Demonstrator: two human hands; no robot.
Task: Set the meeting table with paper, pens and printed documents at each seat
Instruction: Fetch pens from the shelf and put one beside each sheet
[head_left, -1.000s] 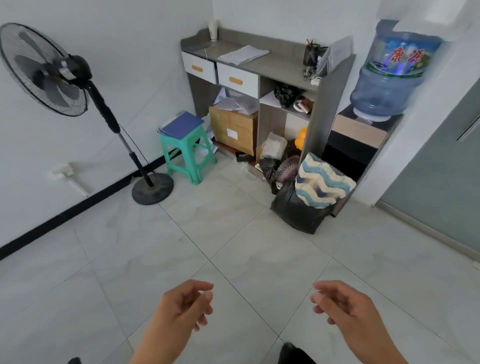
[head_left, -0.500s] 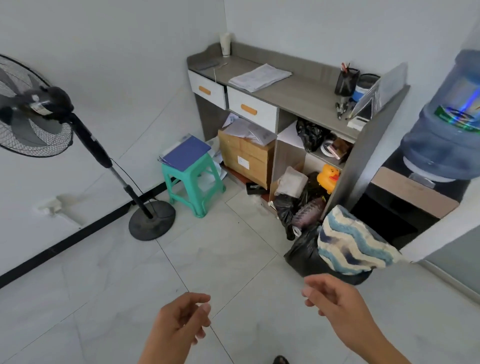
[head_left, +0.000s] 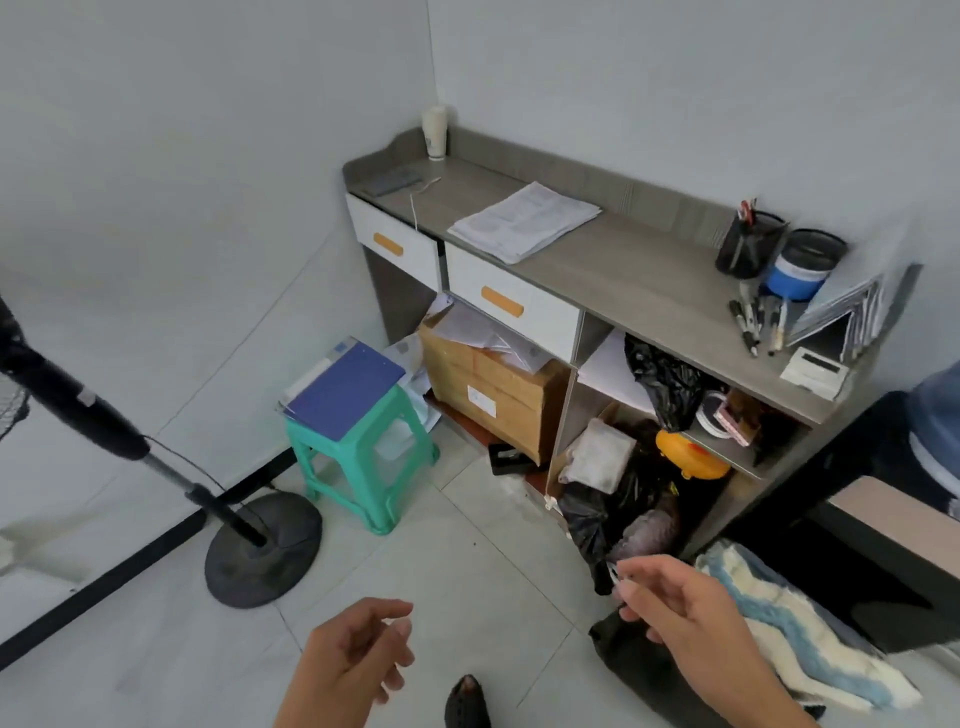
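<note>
The worktop (head_left: 649, 280) carries the supplies, well apart from the hands. The stack of printed documents (head_left: 524, 221) lies flat toward its left. The left hand (head_left: 358, 654) and right hand (head_left: 685, 608) are empty, fingers loosely curled, low over the floor. Lift the stack two-handed, supporting it from beneath to keep sheets square. The pen cup (head_left: 748, 244) stands at the right end; loose pens (head_left: 756, 322), blurred and possibly markers, lie near it.

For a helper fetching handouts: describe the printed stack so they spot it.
Find the grey corner desk. The printed stack lies on top, above the white drawers. It alone is a flat white sheaf; pens sit farther right.
</note>
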